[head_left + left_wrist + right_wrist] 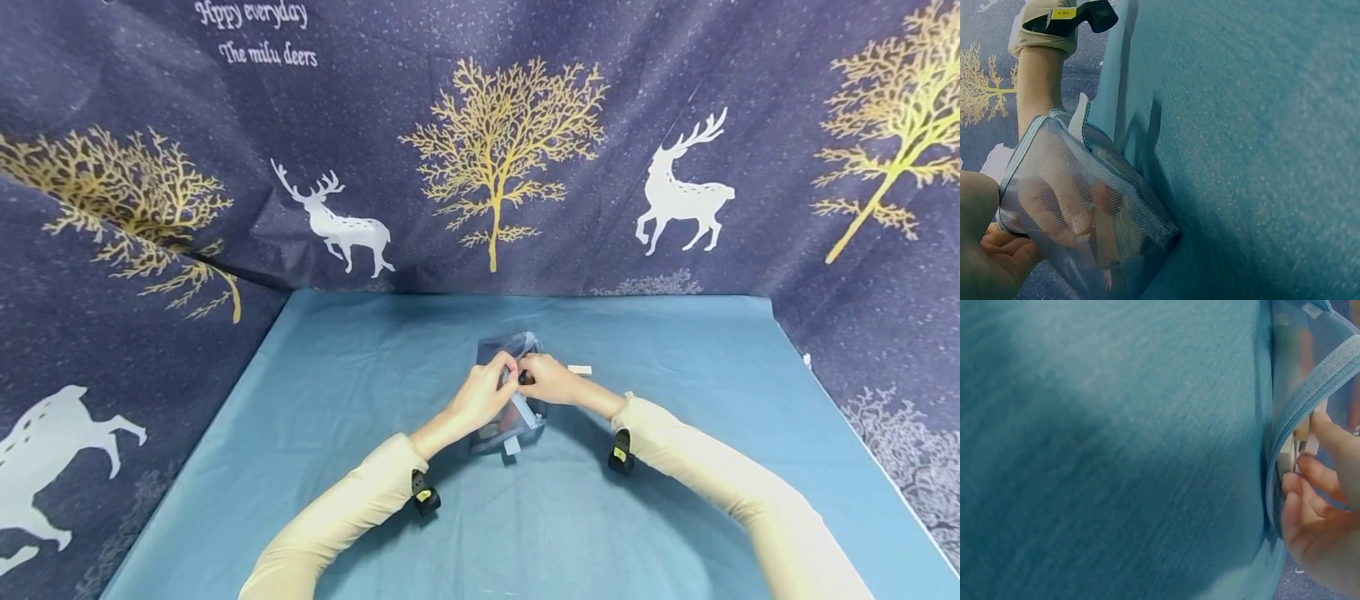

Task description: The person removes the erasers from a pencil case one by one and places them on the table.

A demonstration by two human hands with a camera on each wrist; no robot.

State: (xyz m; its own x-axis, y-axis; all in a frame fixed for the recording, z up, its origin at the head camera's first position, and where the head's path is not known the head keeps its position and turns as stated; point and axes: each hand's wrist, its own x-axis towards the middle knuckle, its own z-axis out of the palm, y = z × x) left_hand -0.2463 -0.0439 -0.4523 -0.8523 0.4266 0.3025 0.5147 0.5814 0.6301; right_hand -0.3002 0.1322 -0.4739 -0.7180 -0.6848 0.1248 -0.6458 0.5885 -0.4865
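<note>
A blue-grey mesh zipper pouch (491, 442) lies on the table with its zipped mouth open. My left hand (487, 392) grips the pouch's edge with thumb and fingers. Through the mesh in the left wrist view, my right hand (1060, 206) shows inside the pouch (1122, 181). In the right wrist view, the fingers of the right hand (1322, 506) close on a small white object (1313, 440) beside other contents just inside the zipper. The kind of that object cannot be made out. Long reddish and greenish items (1291, 356) show dimly through the mesh.
A small white block (580, 370) lies on the blue tablecloth (360, 358) just right of the pouch. A pale fabric tab (512, 446) sticks out at the pouch's near end. A dark cloth backdrop (420, 50) with deer and trees rises behind and beside the table.
</note>
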